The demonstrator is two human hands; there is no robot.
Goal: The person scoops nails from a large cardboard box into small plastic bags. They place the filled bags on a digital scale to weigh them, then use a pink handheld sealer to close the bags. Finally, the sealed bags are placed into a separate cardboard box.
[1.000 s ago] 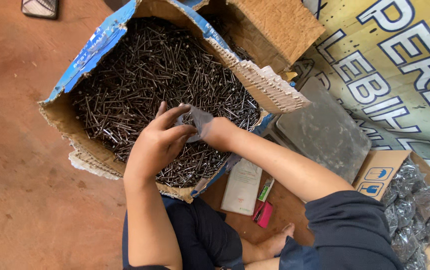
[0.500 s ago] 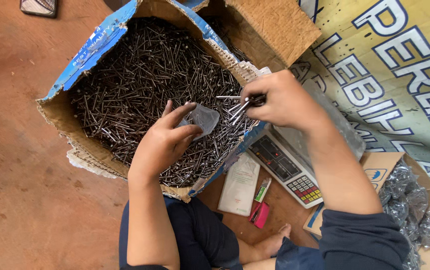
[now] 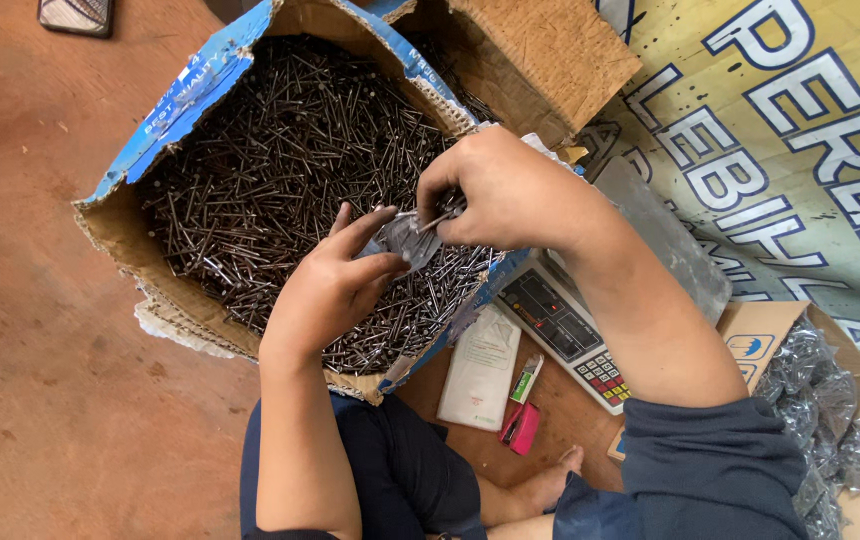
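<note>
A torn cardboard box (image 3: pixel 165 255) with blue edging is full of dark steel nails (image 3: pixel 280 170). Over its near right side my left hand (image 3: pixel 335 285) holds a small clear plastic bag (image 3: pixel 405 238) by its mouth. My right hand (image 3: pixel 505 190) is right above the bag, fingers pinched on a few nails at the bag's opening. Both hands touch at the bag.
A weighing scale with a keypad (image 3: pixel 570 335) lies right of the box, under my right forearm. A white paper packet (image 3: pixel 480 370), a green lighter (image 3: pixel 527 378) and a pink lighter (image 3: pixel 520 428) lie near my knee. Filled bags of nails (image 3: pixel 820 400) sit in a carton at right. A printed banner (image 3: pixel 800 120) covers the floor.
My right hand has swung back left from above the scale to the bag, carrying nails. My left hand stays over the box with the bag.
</note>
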